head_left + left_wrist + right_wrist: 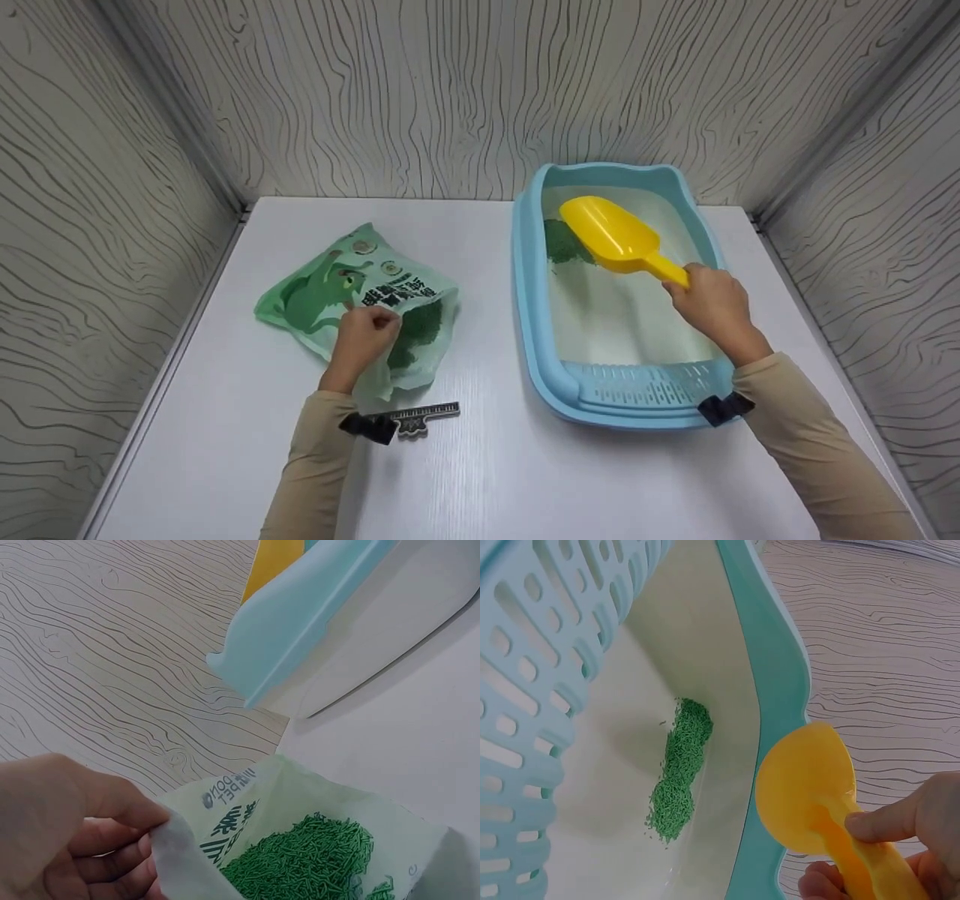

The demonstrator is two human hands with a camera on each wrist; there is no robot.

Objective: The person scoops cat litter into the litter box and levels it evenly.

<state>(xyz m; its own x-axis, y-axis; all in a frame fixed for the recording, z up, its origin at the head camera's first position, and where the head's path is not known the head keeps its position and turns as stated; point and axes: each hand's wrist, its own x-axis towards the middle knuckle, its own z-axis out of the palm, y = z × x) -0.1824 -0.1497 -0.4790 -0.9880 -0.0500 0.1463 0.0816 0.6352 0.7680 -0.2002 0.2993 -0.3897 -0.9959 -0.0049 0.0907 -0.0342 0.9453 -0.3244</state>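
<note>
My left hand (365, 335) pinches the edge of a light green bag (322, 292) printed with a cat, which lies on its side with its mouth toward the right. Green litter pellets (300, 862) show inside the opening. In my right hand (711, 304) is the handle of a yellow scoop (611, 232), held over a blue litter box (529, 300). The scoop's bowl carries nothing visible. A small heap of green pellets (681, 765) lies on the pale floor of the box, partly behind the scoop in the head view.
A dark, ruler-like piece with a small ornament (414, 417) lies on the white table (480, 480) near my left wrist. The box's slotted front lip (645, 386) faces me. Wood-grain panels (390, 97) rise behind and at both sides.
</note>
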